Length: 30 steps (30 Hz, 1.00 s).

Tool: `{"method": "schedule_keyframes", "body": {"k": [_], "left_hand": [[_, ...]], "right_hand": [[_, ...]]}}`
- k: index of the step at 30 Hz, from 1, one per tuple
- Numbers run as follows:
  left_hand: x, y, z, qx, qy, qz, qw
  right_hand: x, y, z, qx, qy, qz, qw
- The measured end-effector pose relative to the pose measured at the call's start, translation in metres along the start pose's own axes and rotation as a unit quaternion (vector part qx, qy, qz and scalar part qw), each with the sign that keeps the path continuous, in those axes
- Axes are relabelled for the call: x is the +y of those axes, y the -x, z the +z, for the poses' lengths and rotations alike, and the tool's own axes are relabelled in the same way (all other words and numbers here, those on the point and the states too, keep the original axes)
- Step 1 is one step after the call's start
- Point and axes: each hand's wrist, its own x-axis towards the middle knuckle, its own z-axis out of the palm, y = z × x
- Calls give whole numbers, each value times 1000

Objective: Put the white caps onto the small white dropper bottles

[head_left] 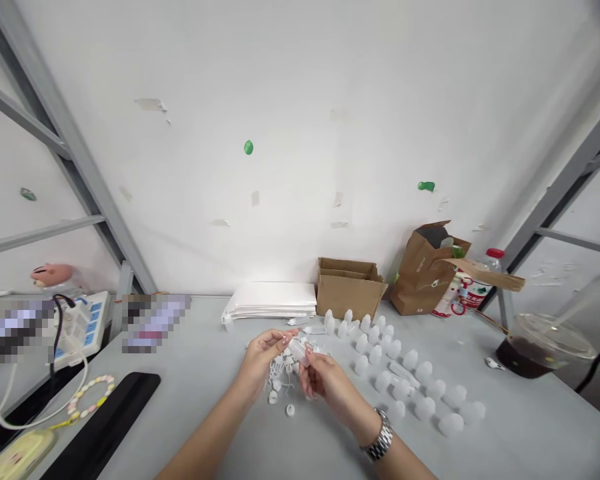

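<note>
With 12 o'clock toward the wall and the two hands at the dial's centre, a beaded bracelet (93, 397) and a long black slab (107, 427) lie out around 8 to 9 o'clock, well apart from the handling area, probably to leave elbow room.

The person's left hand (263, 355) is nearly closed, thumb and fingertips pinching the 11 o'clock end of a translucent piece (299, 350); whether they also hold a thin part there is too small to tell. Small white cord-like pieces and caps (280, 377) lie heaped below, around 7 o'clock, likely kept close for easy picking, with one loose cap (291, 410) at 6.

The right hand (327, 381) curls partly closed around the piece's other end, apparently steadying it. The piece thus sits between the hands: at 2 o'clock from the left, 11 from the right.

A cardboard box (347, 293) stands at 1 o'clock. White rounded pieces (425, 409) spread in loose rows from 1 to 4 o'clock, seemingly spaced so each stands separate, with a lidded cup (535, 353) beyond at 3.
</note>
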Motion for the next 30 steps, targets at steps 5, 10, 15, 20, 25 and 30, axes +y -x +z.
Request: {"method": "schedule_keyframes", "body": {"k": [5, 10, 15, 20, 25, 30], "left_hand": [[2, 1, 0, -11, 10, -8, 1000], [-4, 0, 1, -8, -10, -1, 1000], [-5, -3, 0, -36, -44, 19, 998], [0, -2, -1, -40, -89, 33, 995], [0, 3, -1, 7, -91, 20, 996], [-7, 9, 1, 48, -91, 4, 995]], "right_hand": [[2, -2, 2, 13, 29, -37, 999], [0, -2, -2, 54, 29, -59, 996], [-6, 3, -6, -57, -129, 52, 989], [-4, 0, -5, -42, -81, 25, 996], [2, -7, -7, 35, -10, -43, 998], [1, -8, -10, 162, 15, -119, 979]]}}
